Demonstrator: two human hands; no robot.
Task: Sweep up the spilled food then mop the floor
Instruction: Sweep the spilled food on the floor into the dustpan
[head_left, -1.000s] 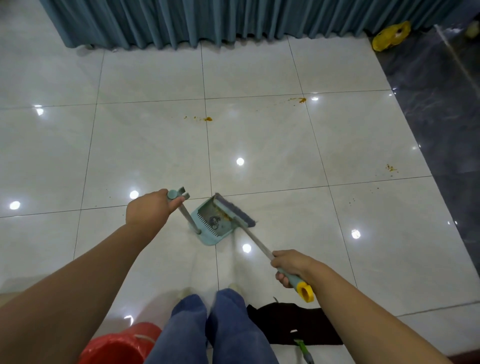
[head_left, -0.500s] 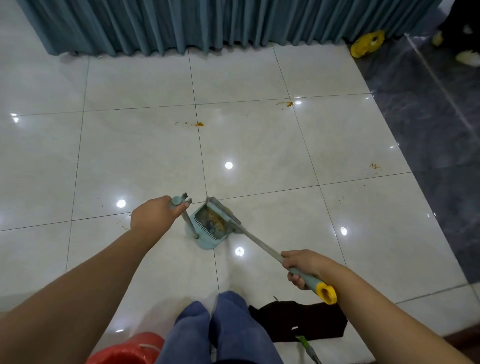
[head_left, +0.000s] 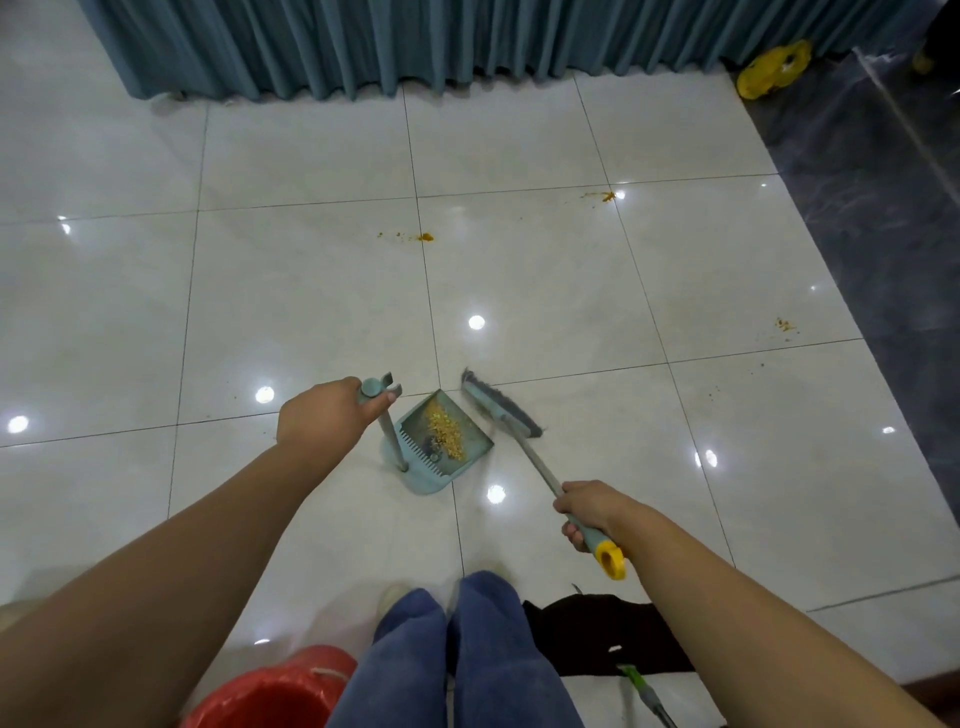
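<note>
**Crumbs in the pan, more scraps out on the tiles**

The left hand (head_left: 324, 415) is wrapped around the top of the upright grey pole of a pale teal plastic dustpan (head_left: 431, 483), fingers curled round the grip and the thumb lying along it. The pan sits on the glossy white tiled floor (head_left: 311, 312) in the middle of the scene, its open mouth turned far and to the right. A heap of yellow crumbs (head_left: 444, 428) lies inside it, ahead of the comb teeth at its near wall.

The right hand (head_left: 589, 512) grips the slanted handle of a teal-headed broom (head_left: 498, 410), fist closed round the teal sleeve just above the yellow end cap (head_left: 612, 558). The broom head with its dark grey bristles is down at the floor just to the right of the pan's mouth; whether the bristles touch the pan's edge cannot be told.

Orange food scraps lie on the tiles well beyond the pan: one patch straight ahead (head_left: 426, 237), one farther off to the right (head_left: 605, 196), and a third near the right edge of the white tiles (head_left: 784, 325).

Closest to the camera are blue trouser legs (head_left: 467, 649), a red plastic bucket (head_left: 270, 691) on the left, and on the right a black mop cloth (head_left: 608, 639) with a green mop pole (head_left: 641, 686). A teal pleated curtain (head_left: 415, 41) hangs along the far side, with a yellow object (head_left: 769, 70) at its right end beside the dark marbled floor (head_left: 883, 208).
</note>
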